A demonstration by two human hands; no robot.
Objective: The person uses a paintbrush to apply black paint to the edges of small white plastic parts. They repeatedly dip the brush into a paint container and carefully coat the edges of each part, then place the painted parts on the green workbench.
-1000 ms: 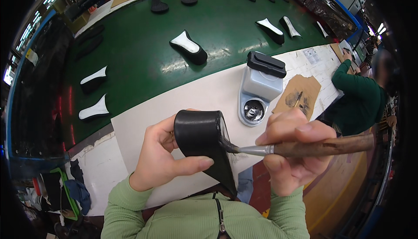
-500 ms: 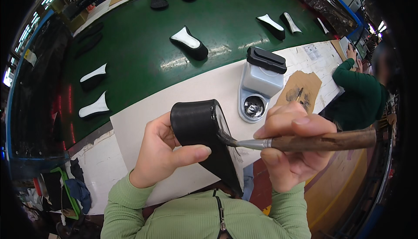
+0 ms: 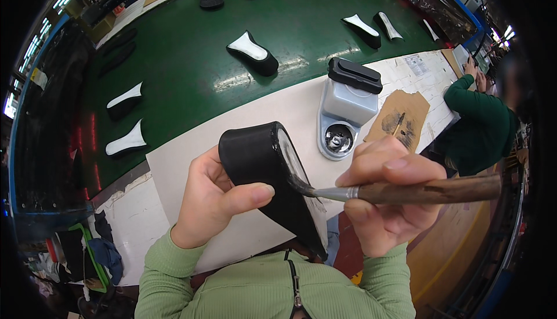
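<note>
My left hand (image 3: 217,203) is closed around a black wedge shoe sole (image 3: 246,153), thumb on its outer side wall and fingers behind it. The heel end of the sole points up and away, and its pale face is turned to the right. In my right hand (image 3: 394,194) is a brush (image 3: 429,190) with a thick wooden handle and a metal ferrule, lying almost level. Its dark, wet bristles touch the rim between the black wall and the pale face. Shiny black liquid shows along that rim.
Just beyond my hands stands a grey-white dispenser (image 3: 349,105) with a black lid and a cup of black liquid (image 3: 338,139). Stained cardboard (image 3: 415,113) with a thin brush lies beside it. Several soles (image 3: 253,55) sit on the green conveyor belt (image 3: 185,75). A person in green (image 3: 478,101) works at right.
The sole has shifted slightly up and left in my left hand's grip. The bristles stay on its rim, now a little farther from the heel end.
</note>
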